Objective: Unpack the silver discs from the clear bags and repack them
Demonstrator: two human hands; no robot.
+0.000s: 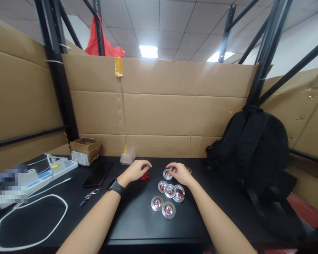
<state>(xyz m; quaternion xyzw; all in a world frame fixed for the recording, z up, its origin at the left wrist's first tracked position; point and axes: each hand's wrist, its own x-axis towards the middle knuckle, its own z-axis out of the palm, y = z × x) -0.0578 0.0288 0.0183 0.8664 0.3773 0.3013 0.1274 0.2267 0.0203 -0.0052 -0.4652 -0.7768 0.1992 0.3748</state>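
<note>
Black bench [137, 225], walled at the back and sides by cardboard panels [159, 120]. Both hands work mid-bench, toward the back edge.

Left hand [137, 170]: palm down, fingers curled loosely over a small heap of red pieces [144, 176], fingertips touching or just above them; whether a piece is pinched cannot be told. Dark watch [116, 187] on that wrist.

Right hand [178, 173]: fingers [171, 166] bent down onto one silver disc [167, 174], fingertips at its rim and red centre, grasping it lightly against the bench. That disc lies just behind a cluster of silver discs [169, 199], each with a red insert; some overlap, the two nearest the front edge touch each other.

Open room: bare black surface between the cluster and the front edge, and between the two forearms. The gap between the hands is narrow, with the red heap in it.

Left side crowded: dark phone [97, 174] just left of the left hand, keys [89, 195] in front of it, white cable loop [29, 222] toward the front-left corner, power strip [53, 167] and small cardboard box [85, 150] near the back-left. A small clear bag [127, 157] stands at the back edge.

Right side: black backpack [257, 155] leans against the wall, well apart from the right hand, filling the back-right corner.
</note>
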